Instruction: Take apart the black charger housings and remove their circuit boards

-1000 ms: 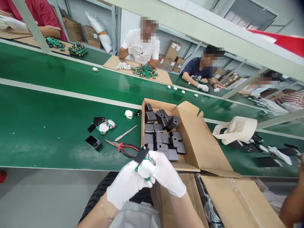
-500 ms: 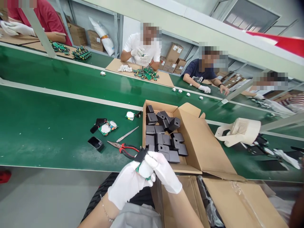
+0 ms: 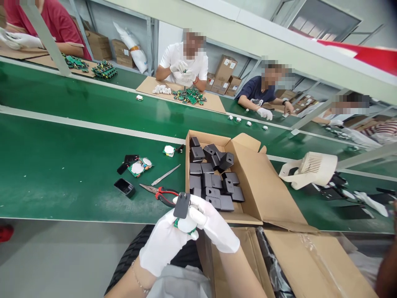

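White gloves cover both my hands. My left hand (image 3: 166,238) is closed on a small green circuit board (image 3: 187,225) topped by a white round pad. At the board's upper end my right hand (image 3: 212,221) pinches a flat black plastic plate with pins (image 3: 182,205), which stands tilted and touches or nearly touches the board. Just beyond my hands lie red-and-black needle-nose pliers (image 3: 161,195) and a pair of metal tweezers (image 3: 166,174). An open black housing (image 3: 124,187) rests left of the pliers.
An open cardboard box (image 3: 245,182) with several black housings (image 3: 212,181) stands right of the pliers. More circuit boards (image 3: 138,167) lie on the green bench (image 3: 62,174). A white fan (image 3: 316,168) is at the right. Co-workers sit across the conveyor (image 3: 102,101).
The black plate has turned so its flat face shows toward me above the board. My right hand has shifted slightly. Small boards on the far conveyor have moved a little right.
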A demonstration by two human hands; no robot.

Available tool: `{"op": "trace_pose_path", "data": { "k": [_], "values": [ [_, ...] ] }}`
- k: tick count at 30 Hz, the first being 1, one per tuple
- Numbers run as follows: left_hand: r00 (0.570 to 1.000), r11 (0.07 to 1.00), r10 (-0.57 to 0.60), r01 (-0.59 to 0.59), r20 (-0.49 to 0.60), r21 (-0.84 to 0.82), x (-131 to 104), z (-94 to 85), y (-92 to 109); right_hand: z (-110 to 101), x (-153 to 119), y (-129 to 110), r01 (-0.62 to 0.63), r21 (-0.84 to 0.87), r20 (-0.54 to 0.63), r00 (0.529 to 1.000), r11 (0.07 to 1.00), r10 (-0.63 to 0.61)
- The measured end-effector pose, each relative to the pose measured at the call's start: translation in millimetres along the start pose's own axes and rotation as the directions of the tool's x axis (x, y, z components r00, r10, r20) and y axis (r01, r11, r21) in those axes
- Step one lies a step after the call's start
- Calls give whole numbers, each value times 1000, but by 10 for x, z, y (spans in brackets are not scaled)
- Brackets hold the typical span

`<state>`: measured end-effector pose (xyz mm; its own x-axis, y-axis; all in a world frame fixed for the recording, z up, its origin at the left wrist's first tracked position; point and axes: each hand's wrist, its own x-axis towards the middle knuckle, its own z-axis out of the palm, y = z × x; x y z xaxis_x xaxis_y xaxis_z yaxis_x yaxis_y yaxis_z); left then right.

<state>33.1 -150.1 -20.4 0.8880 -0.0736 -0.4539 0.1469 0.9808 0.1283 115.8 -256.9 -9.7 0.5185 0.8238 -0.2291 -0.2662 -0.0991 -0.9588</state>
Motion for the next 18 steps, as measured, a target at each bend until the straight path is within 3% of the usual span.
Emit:
{"op": "trace_pose_path", "data": {
  "k": [4, 7, 13, 18],
  "values": [
    [999, 998, -54, 54, 5, -32, -31, 77, 31, -20, 0, 15, 41, 1, -56, 998, 999, -41],
    [999, 1000, -24, 24, 27, -3, -36, 83, 44, 5, -25, -9, 68, -8, -100, 993, 998, -68],
    [999, 999, -23, 21, 42, 49, -37, 13, 74, 17, -19, 18, 32, 29, -47, 998, 999, -30],
    [999, 999, -41, 41, 13, -12, -75, 151, 80, 73, 9, -2, 16, 22, -117, 993, 1000, -13]
  ]
}}
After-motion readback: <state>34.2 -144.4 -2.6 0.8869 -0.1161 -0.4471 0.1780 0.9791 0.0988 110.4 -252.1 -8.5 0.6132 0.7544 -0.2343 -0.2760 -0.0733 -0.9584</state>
